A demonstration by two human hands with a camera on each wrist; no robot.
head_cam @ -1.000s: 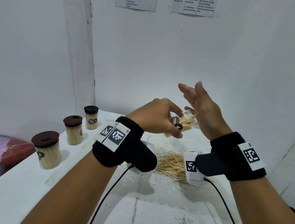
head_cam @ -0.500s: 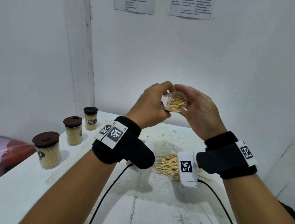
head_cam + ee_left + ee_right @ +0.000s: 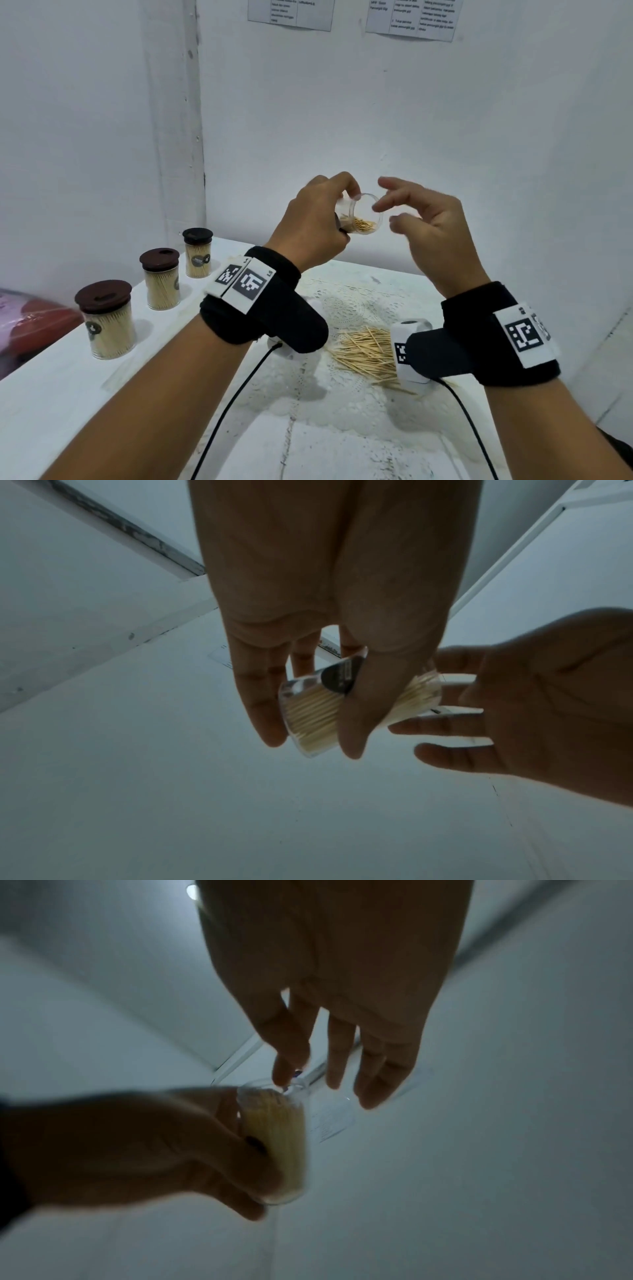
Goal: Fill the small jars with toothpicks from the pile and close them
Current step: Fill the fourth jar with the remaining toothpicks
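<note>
Head view showed the left hand (image 3: 310,219) holding a tipped small jar (image 3: 359,219) of toothpicks; the right hand's (image 3: 428,226) grip was wide, fingers just beside its mouth.

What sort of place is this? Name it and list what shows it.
Probably a plain indoor workstation set up for recording a packing task, not a home kitchen: a white table in a bare white corner, printed instruction sheets taped to the wall, and three lidded jars lined up beside a toothpick pile.

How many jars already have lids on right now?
3, in a row on the table's left side: near jar, middle jar, far jar. The left hand holds a fourth, open jar.
</note>
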